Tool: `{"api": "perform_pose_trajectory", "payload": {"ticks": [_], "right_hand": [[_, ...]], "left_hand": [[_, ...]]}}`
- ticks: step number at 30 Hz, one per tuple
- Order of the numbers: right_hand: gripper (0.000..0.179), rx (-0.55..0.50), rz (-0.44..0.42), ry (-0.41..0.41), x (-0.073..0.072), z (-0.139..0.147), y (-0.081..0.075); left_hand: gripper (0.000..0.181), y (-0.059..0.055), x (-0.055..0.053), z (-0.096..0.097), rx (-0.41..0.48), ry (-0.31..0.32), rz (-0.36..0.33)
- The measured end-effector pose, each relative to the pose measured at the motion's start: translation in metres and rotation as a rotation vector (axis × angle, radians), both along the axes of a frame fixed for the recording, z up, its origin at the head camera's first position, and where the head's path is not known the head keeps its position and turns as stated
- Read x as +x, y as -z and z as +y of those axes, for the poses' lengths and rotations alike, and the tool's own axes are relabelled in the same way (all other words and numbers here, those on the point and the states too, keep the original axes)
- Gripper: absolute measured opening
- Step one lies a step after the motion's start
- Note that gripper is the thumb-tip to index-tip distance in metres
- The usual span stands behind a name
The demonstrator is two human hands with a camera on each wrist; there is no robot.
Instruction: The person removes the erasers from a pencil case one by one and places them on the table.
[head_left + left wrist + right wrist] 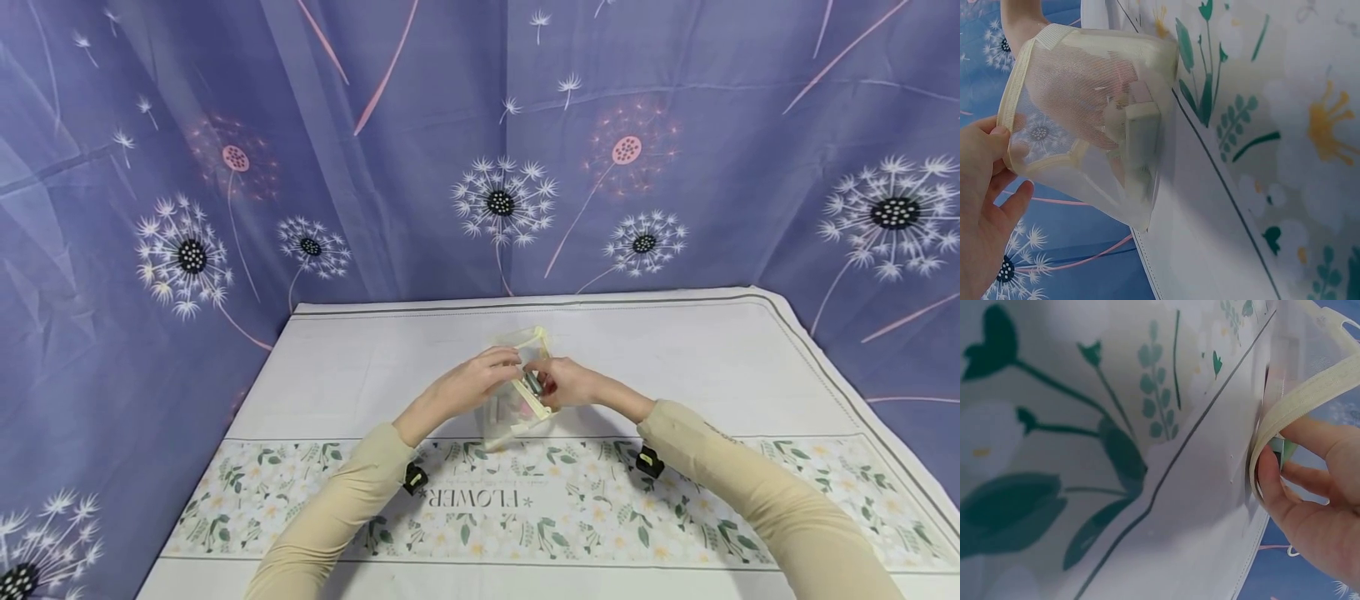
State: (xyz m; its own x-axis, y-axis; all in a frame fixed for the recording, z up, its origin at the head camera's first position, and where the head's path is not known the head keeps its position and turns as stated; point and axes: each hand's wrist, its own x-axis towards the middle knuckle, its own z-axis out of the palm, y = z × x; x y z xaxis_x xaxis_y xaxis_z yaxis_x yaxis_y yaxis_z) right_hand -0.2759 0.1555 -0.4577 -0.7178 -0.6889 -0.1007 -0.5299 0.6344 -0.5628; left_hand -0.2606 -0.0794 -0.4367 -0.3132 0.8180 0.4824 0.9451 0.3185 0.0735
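A see-through mesh pouch [1066, 75] with cream trim stands on the table, its mouth spread apart. My left hand [482, 377] pinches the trimmed rim, thumb and fingers on either side of it in the left wrist view. Reaching in at the mouth, my right hand [572, 383] grips a small green and dark item [1282, 447]; its kind cannot be told. Through the mesh, a pale box-shaped thing [1142, 128] and something pink [1124, 72] show blurred at the bottom of the pouch. The right fingers are partly hidden behind the rim.
A white tablecloth [390, 367] with a printed flower band covers the table. Blue-purple curtains [420, 150] with dandelion prints hang behind the table and at its sides. Dark wrist devices [649, 462] sit under both forearms.
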Motion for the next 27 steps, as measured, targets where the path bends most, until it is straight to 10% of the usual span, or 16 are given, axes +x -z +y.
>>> {"api": "perform_pose_trajectory", "payload": {"ticks": [27], "right_hand": [[0.047, -0.095, 0.075, 0.048, 0.0005, 0.0063, 0.0020]], "left_hand": [[0.011, 0.0057, 0.0006, 0.0008, 0.068, -0.005, -0.046]]}}
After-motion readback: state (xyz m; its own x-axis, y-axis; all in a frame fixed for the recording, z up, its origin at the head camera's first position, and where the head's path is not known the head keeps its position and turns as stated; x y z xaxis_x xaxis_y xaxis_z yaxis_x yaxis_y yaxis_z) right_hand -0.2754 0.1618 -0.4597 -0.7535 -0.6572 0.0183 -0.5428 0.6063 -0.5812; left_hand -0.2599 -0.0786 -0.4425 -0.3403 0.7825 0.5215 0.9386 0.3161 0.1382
